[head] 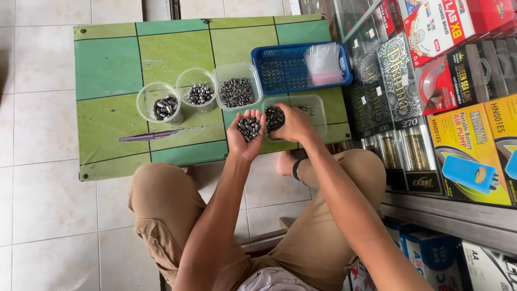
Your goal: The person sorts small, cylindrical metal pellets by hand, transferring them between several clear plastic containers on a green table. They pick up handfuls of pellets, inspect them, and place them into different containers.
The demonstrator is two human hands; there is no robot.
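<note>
Your left hand [246,134], frame centre, is cupped palm-up as a scoop, open, cradling a heap of small dark oval metal sinkers [249,127] so none roll off. Your right hand [293,125] curls loosely over more sinkers at the clear rectangular tub [319,110]; how tightly it closes I can't tell. Three clear plastic cups [200,89] in a row sort the sizes on the green tiled table [107,64], blue mesh basket [280,67] behind

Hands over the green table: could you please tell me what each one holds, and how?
The left hand cups a pile of small dark metal weights loose in its open palm. The right hand rests in the clear tub, over more weights; whether it grips any cannot be told.
</note>
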